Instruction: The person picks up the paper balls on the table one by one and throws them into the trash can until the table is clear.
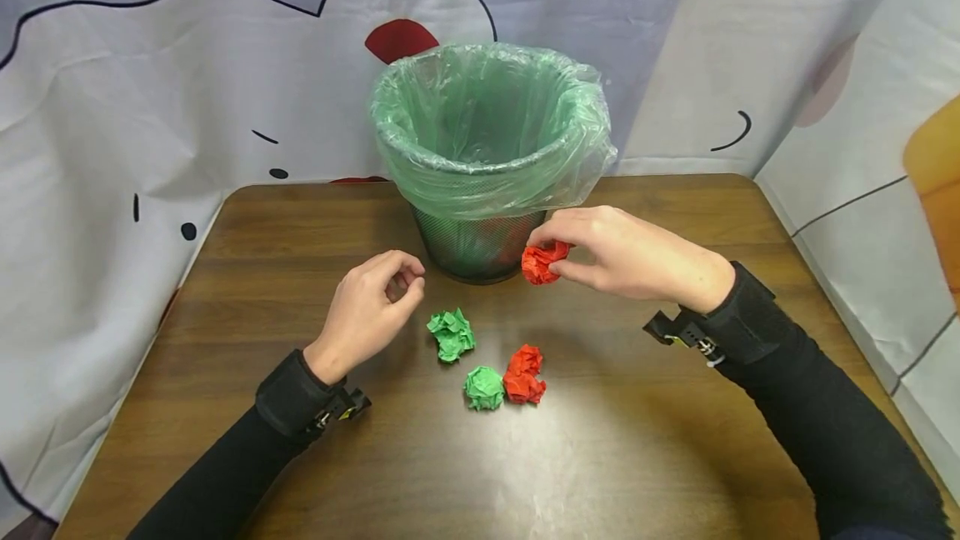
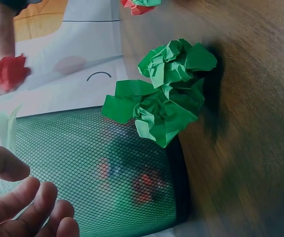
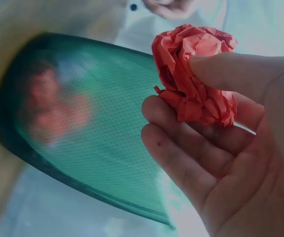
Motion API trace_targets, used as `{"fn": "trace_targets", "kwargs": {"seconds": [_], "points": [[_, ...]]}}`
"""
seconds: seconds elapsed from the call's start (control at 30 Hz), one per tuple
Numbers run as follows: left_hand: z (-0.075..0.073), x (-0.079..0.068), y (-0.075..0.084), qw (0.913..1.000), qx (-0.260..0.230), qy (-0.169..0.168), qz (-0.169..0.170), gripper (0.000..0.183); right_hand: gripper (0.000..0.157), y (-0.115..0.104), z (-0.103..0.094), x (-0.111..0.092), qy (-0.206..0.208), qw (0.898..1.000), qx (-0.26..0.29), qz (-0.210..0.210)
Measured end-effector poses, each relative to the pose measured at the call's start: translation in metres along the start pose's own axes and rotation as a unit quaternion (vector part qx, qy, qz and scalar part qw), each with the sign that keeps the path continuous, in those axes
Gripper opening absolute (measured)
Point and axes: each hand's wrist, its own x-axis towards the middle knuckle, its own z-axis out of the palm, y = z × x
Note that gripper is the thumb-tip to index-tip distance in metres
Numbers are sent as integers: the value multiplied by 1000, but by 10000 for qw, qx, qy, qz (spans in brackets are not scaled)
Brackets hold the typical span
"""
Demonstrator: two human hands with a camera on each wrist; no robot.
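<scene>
Between thumb and fingers, my right hand (image 1: 615, 252) pinches a crumpled red paper ball (image 3: 193, 74), raised in front of the bin's right side. The mesh wastebasket (image 1: 480, 244) stands at the back of the table, lined with a green plastic bag (image 1: 405, 148). Loosely curled and holding nothing, my left hand (image 1: 371, 307) hovers left of the bin's base. Near it on the table lies a green paper ball (image 1: 452, 335). A second green paper ball (image 1: 484, 388) touches red crumpled paper (image 1: 524, 375) closer to me. Through the mesh, blurred red shapes (image 3: 48, 106) show inside the bin.
The wooden table (image 1: 637, 457) reaches back to a printed curtain (image 1: 187, 90) behind the bin. Another curtain panel (image 1: 847, 182) runs along the right edge. The bag's rim hangs loosely over the bin's top.
</scene>
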Motion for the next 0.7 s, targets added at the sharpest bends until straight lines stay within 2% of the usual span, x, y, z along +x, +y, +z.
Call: {"fn": "trace_targets", "kwargs": {"seconds": [0.23,0.47,0.7], "points": [[0,-2,0,9999,46,-91,-37,6,26,-16,-40,7,261,9990,-216,-291],[2,-4,1,9999,51,-135,-16,6,24,-22,-70,19,540,9958,-343,-648],[3,-7,1,9998,31,-172,-38,6,27,-21,-92,33,795,9933,-608,-574]]}}
